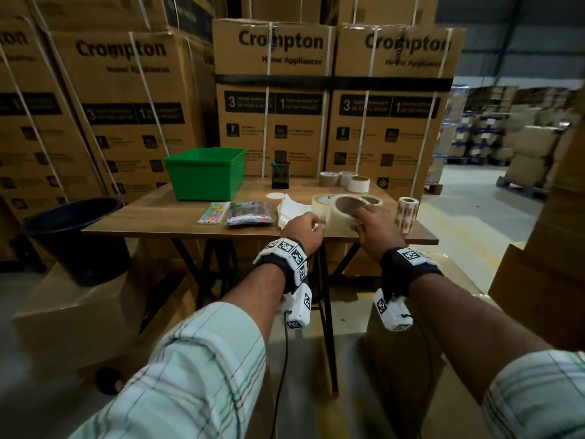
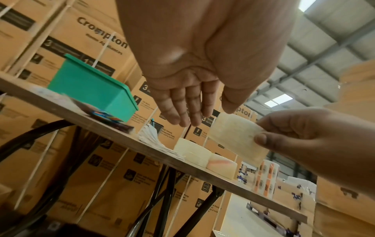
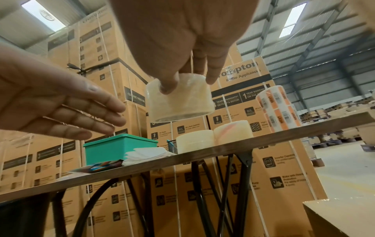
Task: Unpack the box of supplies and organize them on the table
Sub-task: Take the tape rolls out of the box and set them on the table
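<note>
Right hand [image 3: 182, 40] pinches clear tape roll [image 3: 179, 99], thumb on its side, fingers behind, held in air above table [image 3: 202, 158] front edge. Left hand [image 3: 50, 102] flat, fingers straight, empty, just beside roll.

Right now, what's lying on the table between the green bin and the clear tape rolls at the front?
A stack of white paper, seen in the right wrist view.

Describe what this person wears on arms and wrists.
Both forearms come from rolled-up, pale plaid sleeves. Each wrist carries a black strap with white blocks printed with black-and-white square markers: left wrist band, right wrist band. A thin black cable hangs from the left unit. Hands are bare.
</note>
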### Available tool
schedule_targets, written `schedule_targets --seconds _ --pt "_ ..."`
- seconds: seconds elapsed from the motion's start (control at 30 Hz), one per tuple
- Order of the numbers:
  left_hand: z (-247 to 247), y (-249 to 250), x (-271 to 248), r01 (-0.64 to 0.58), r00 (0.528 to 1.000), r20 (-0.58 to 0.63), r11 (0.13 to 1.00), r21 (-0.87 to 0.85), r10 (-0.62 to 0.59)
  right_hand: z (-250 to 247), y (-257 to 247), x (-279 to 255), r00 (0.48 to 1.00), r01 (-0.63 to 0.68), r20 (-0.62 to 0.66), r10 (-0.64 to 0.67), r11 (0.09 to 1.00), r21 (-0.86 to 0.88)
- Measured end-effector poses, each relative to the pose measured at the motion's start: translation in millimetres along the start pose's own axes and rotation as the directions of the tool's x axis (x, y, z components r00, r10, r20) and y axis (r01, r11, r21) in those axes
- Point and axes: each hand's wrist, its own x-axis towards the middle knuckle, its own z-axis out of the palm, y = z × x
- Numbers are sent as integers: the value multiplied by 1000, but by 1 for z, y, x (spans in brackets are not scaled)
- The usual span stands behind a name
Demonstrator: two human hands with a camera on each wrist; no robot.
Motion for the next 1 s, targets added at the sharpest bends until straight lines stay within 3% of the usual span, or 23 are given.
schedule_targets --seconds 0.2,0.5,0.63,0.7,0.83,1.0 --pt "22 8 38 -83 995 73 989 119 75 23 26 22 995 -96 -3 96 991 -89" --pt "57 -7 89 -90 990 126 968 234 62 55 54 49 982 -144 95 165 969 -200" --pt "62 -17 109 -69 995 90 948 309 43 63 44 59 999 -40 -14 37 966 -257" --pt "64 -24 118 -65 995 89 943 328 37 67 31 72 999 46 -11 -50 965 -259" --pt "68 -36 132 -75 995 84 922 380 46 78 14 103 998 51 59 -37 969 -242" --pt "76 -52 146 -116 984 177 860 498 30 94 11 132 949 125 313 -32 952 -281"
